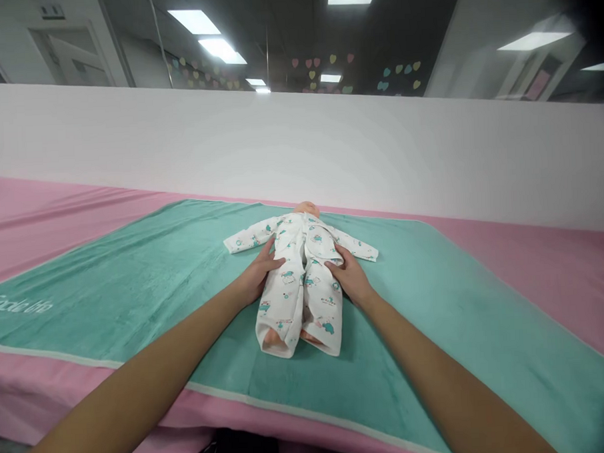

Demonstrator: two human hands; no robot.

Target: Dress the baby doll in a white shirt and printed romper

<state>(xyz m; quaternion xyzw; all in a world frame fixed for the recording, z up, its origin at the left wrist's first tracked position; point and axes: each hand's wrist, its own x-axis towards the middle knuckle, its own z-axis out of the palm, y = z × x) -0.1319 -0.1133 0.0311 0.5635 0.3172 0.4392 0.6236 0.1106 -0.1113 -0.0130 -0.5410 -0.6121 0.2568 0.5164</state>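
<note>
Left hand (257, 275) and right hand (349, 276) lie open on the doll's romper (290, 300); fingers flat, grasping nothing; even pressure keeps it smooth.

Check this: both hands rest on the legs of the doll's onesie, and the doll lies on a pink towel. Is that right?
No: the towel under the doll is teal, not pink, as the head view shows. The left hand and right hand rest on the legs of the onesie.

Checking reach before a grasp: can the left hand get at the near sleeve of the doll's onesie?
Likely yes. The left hand rests on the onesie, close to the sleeve. Only a strip of green towel seems to separate them, with nothing blocking.
</note>
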